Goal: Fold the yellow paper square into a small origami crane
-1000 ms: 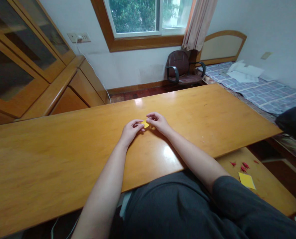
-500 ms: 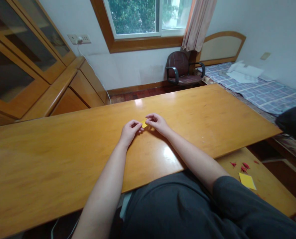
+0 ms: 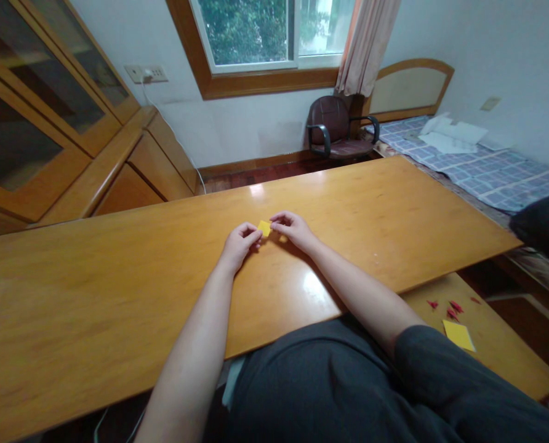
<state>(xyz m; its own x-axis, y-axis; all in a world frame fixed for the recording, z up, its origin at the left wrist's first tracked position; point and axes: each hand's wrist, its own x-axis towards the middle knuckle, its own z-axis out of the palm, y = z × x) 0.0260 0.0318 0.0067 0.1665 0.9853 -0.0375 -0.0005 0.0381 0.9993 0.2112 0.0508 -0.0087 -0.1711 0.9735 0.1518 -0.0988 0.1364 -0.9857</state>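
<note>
A small yellow square of paper [image 3: 264, 228] is held just above the table, between my two hands. My left hand [image 3: 241, 242] pinches its left edge with thumb and fingertips. At its right corner, my right hand [image 3: 295, 229] has thumb and forefinger closed on the paper's edge. Whether the paper is in one layer or folded is too small to tell.
The wooden table [image 3: 117, 289] stretches across the view. On a lower board [image 3: 509, 344] at the right lie a stack of yellow paper [image 3: 459, 335] and several small red folded pieces [image 3: 452, 311]. Beyond are a chair [image 3: 332, 126], a bed [image 3: 496, 169] and a cabinet [image 3: 108, 154].
The yellow paper now shows flatter and more fully between my hands, turned slightly to the left. My right fingers have shifted to its right corner, covering less of it.
</note>
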